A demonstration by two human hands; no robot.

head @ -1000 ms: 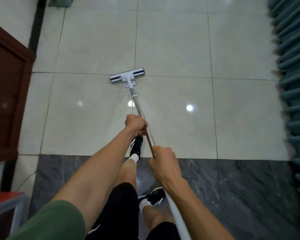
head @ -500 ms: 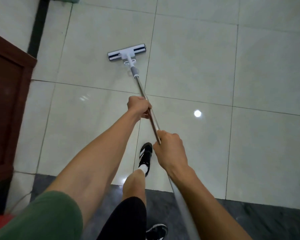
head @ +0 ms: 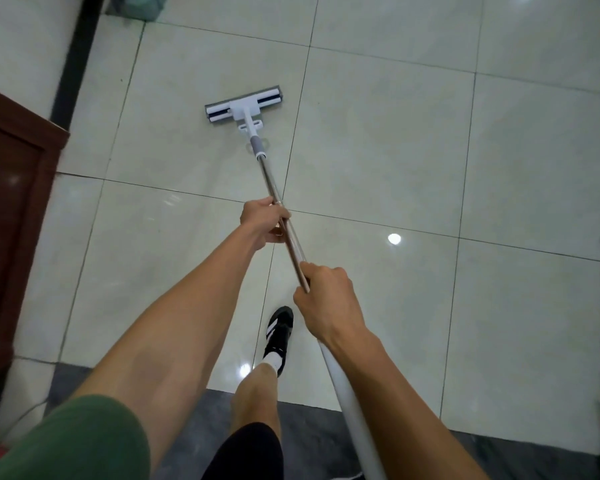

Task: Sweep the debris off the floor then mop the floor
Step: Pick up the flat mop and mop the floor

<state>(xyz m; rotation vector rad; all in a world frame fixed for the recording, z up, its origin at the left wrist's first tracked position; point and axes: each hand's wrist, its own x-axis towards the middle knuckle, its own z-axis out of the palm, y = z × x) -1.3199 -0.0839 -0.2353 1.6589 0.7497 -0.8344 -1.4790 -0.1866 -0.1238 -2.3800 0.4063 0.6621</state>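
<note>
We pull the mop [head: 245,106] head back toward us across the floor [head: 378,140] tiles, both hands, left [head: 264,220] and right [head: 328,301], clenched round the pole, so mopping is underway.

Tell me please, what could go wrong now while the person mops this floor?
The pale tiles look glossy, maybe wet, and the shoe steps onto them: a slip is possible. The mop head works toward the wooden furniture on the left and might bump it.

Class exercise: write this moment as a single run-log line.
phase: mopping | left hand: gripping mop handle ahead | right hand: gripping handle behind | mop head: flat on pale tile floor
</note>
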